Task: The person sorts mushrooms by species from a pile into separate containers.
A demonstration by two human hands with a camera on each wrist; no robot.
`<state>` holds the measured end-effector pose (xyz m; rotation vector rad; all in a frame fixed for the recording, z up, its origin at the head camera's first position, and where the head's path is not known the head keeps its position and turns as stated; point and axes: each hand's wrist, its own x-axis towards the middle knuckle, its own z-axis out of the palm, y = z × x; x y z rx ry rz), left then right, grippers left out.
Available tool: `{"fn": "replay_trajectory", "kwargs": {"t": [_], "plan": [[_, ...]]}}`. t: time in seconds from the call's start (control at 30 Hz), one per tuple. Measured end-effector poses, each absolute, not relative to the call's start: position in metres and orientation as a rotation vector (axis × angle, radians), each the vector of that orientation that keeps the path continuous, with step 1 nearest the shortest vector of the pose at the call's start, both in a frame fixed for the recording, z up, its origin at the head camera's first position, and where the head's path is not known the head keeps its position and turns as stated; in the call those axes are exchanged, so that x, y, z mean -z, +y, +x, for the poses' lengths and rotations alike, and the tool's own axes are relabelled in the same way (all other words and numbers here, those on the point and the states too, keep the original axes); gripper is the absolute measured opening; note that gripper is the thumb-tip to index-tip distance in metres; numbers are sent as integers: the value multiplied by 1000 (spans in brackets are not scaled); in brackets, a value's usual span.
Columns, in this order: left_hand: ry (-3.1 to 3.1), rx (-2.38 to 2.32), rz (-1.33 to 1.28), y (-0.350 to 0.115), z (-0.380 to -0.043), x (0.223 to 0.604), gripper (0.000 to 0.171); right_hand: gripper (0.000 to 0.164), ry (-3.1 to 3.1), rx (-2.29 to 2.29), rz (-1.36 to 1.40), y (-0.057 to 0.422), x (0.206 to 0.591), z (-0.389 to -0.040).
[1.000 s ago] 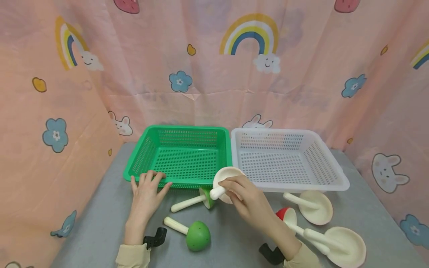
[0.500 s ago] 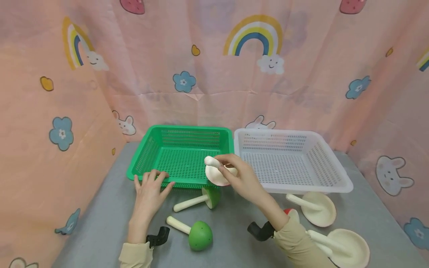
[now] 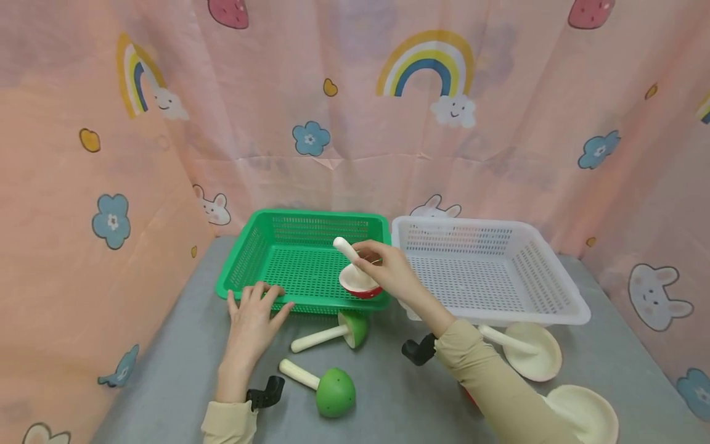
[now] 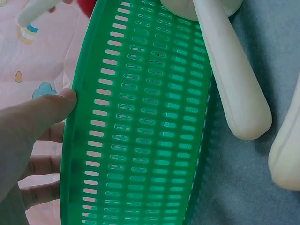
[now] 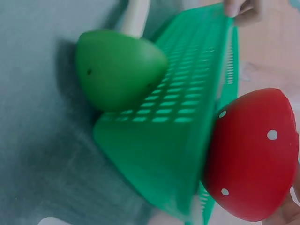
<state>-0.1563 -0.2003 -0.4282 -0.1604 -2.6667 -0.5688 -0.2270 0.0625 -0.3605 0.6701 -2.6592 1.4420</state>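
My right hand [image 3: 385, 268] pinches a red toy mushroom [image 3: 360, 282] by its white stem, cap down, over the near right part of the green basket [image 3: 302, 306]. White dots show on its red cap [image 5: 255, 154] in the right wrist view. My left hand [image 3: 252, 327] holds the basket's near rim, its thumb [image 4: 54, 105] on the edge and the other fingers beyond it. In front of the basket lie two green toy mushrooms, one [image 3: 355, 330] close to its wall and another [image 3: 335, 393] nearer me.
A white basket [image 3: 574, 311] stands to the right of the green one. Pale-capped toy mushrooms [image 3: 535, 354] lie at the right on the grey table [image 3: 388, 401]; my right sleeve partly covers a red thing [image 3: 470, 398]. A printed pink curtain [image 3: 355, 179] hangs behind.
My right hand has carried the red mushroom forward and up over the green basket, turning its stem upward. My left hand stays on the rim. The head view has shifted slightly.
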Motion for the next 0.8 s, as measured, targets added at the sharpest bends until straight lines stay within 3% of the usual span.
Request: {"fn": "replay_trajectory", "kwargs": {"t": [0.8], "plan": [[-2676, 568, -157, -199, -155, 428, 26, 20, -3048, -975, 645, 33, 390, -255]]}}
